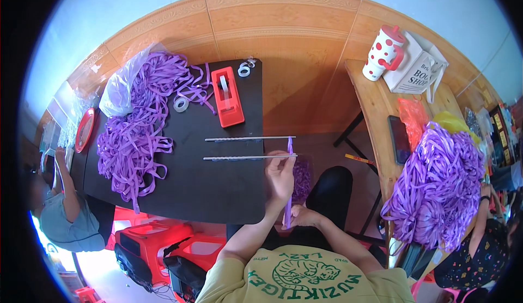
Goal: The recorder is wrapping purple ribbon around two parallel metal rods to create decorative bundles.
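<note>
Two thin metal rods [248,138] lie side by side on the black table and stick out past its right edge. A purple ribbon [290,146] spans their free ends and hangs down from the nearer rod. My left hand [279,179] is closed at that rod's tip, thumb and fingers pinching the ribbon there. Lower down, close to my lap, my right hand [303,216] is closed on the hanging length of ribbon. Its fingertips are partly hidden.
A purple ribbon heap [133,134] covers the black table's [212,194] left side, near a red tape dispenser [227,98] and tape rolls [181,104]. On the wooden table [370,107] are another ribbon heap [436,188], a phone [399,139] and a tumbler [384,52]. People sit at both sides.
</note>
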The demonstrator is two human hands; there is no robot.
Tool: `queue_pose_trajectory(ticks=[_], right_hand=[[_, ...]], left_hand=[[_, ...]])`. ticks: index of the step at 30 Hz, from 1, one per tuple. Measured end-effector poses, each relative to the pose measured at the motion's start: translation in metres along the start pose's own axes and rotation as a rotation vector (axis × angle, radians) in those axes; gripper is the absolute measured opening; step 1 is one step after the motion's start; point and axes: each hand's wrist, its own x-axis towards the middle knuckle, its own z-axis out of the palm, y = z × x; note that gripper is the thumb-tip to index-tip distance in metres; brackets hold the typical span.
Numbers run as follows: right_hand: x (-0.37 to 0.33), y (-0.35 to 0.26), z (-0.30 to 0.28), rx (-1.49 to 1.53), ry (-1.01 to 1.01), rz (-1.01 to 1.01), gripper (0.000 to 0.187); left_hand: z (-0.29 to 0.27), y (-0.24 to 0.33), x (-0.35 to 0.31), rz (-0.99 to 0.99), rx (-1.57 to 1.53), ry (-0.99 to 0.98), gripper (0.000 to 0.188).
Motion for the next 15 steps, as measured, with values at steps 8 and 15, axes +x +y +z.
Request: queue_pose_trajectory(ticks=[8, 15], right_hand=[[0.005, -0.003, -0.003, -0.067, -0.007, 0.006, 0.029], [0.005, 0.01, 0.001, 0.269, -0.107, 0.027, 0.019]], left_hand=[[0.008, -0.004, -0.002, -0.016, -0.222, 0.06, 0.006], [0.012, -0.003, 0.0, -0.104, -0.319, 0.075, 0.009]])
